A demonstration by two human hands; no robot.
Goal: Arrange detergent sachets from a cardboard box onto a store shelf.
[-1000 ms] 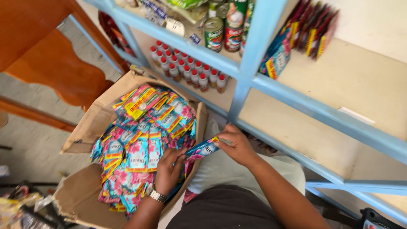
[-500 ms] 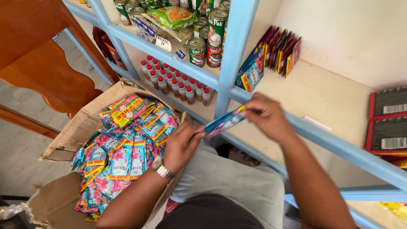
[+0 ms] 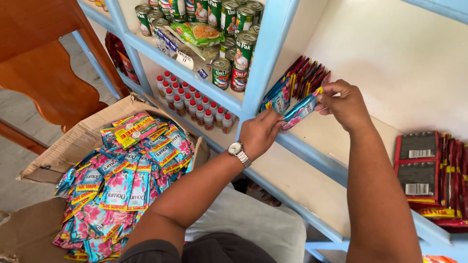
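I see bright, even daylight, no harsh glare; soft shadows under shelf boards. Pic sharp in the middle, slight wide-angle stretch at edges, tins crisp.

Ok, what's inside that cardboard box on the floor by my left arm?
The cardboard box is heaped with small pink and blue sachets, some with yellow bands, joined in strips. They cover the bottom of the box, so anything under them is hidden.

Glossy foil sachet (matt cardboard box)
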